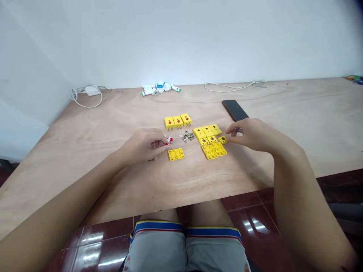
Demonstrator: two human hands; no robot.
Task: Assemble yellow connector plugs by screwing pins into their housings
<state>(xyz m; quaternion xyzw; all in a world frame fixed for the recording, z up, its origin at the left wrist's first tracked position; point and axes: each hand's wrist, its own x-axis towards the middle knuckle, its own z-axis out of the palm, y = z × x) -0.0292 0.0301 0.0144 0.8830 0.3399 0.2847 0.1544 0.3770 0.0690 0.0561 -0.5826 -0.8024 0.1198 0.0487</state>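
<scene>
My left hand [146, 145] pinches a small red part [166, 144] beside a few red and white pieces [170, 139]. Just right of it lies an open yellow shell [176, 154]. My right hand [245, 134] has thumb and finger at a small yellow plate [222, 139], with a dark, thin tool [237, 130] held in its fingers. Left of that hand lie yellow covers [207, 131] and open yellow housings [214, 150]. Three yellow plugs with red dots [178, 121] stand farther back, behind a pile of small metal parts [188, 136].
A black phone [235, 110] lies behind my right hand. White and blue tubular parts [160, 88] rest by the wall, with a white charger [92, 90] at left and a white cable [229, 89] at right. The table's front edge is near my knees.
</scene>
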